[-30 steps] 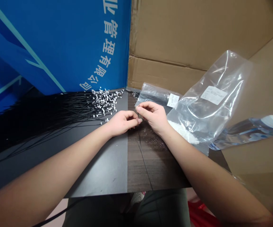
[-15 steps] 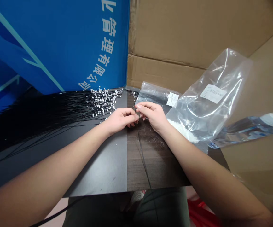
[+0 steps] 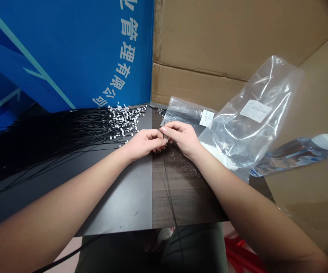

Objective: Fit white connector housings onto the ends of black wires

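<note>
A thin black wire (image 3: 168, 189) runs from between my hands down over the table's front edge. My left hand (image 3: 147, 143) pinches it between thumb and fingers near its upper end. Against the left fingertips, my right hand (image 3: 181, 137) is closed in a pinch at the wire's tip; any small part it grips is too small to make out. To the left lies a large bundle of black wires (image 3: 53, 129) with small white pieces (image 3: 122, 119) on their ends.
Behind my right hand lies a small clear bag (image 3: 185, 110) with a label. A larger clear bag (image 3: 255, 132) holding white pieces leans at the right, beside a plastic bottle (image 3: 294, 155). Cardboard (image 3: 203, 41) and a blue panel (image 3: 96, 49) stand behind the table.
My right fingertips have moved slightly, closer to my left fingertips and the wire's tip. The hanging wire has swung a little to the left. The view has shifted slightly.
</note>
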The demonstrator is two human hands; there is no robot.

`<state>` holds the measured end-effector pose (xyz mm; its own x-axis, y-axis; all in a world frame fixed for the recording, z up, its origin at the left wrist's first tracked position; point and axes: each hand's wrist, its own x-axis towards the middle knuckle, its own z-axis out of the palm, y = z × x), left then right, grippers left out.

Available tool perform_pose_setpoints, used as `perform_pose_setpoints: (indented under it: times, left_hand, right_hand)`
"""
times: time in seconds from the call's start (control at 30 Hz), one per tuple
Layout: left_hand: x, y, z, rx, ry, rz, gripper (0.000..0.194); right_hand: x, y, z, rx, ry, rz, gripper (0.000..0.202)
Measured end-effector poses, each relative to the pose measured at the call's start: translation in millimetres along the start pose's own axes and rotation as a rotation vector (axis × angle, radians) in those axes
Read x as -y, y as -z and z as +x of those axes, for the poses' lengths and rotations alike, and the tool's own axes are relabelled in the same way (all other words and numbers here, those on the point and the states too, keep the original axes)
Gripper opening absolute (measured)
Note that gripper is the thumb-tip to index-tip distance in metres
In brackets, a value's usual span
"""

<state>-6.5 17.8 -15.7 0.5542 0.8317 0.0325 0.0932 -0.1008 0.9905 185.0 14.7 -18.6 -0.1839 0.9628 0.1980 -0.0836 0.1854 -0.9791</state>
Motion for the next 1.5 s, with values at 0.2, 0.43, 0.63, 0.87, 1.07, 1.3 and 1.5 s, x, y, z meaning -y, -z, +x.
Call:
perform_pose_setpoints:
  times: [0.2, 0.43, 0.63, 0.87, 1.07, 1.3, 1.5]
  left_hand:
    - [0.6, -0.1, 0.0, -0.009, -0.01, 0.009, 0.028]
    - [-3.1, -2.5, -0.8, -0.007, 0.012, 0.042, 0.027]
    - [-4.7, -4.0, -1.4, -0.016, 0.022, 0.085, 0.028]
    - [-8.5, -5.5, -2.8, -0.018, 0.03, 0.105, 0.026]
    - [-5.4, -5.6, 0.6, -0.218, -0.019, -0.066, 0.025]
    - [-2.1, -5.2, 2.6, -0.362, -0.137, -0.167, 0.028]
    - [-3.4, -5.1, 0.1, -0.391, -0.219, -0.059, 0.024]
  right_hand:
    - [2.1, -1.0, -0.4, 0.004, 0.001, 0.009, 0.023]
    - [-3.7, 2.8, 2.7, -0.061, -0.001, 0.007, 0.018]
    - [0.3, 1.9, 2.6, -0.103, 0.03, -0.027, 0.012]
    - [7.3, 0.7, 0.8, -0.127, 0.097, -0.145, 0.011]
    - [10.2, 1.1, -2.5, -0.139, 0.149, -0.262, 0.01]
    - [10.8, -1.5, -5.5, -0.086, 0.24, -0.416, 0.011]
    - [8.1, -1.6, -5.0, -0.098, 0.245, -0.448, 0.014]
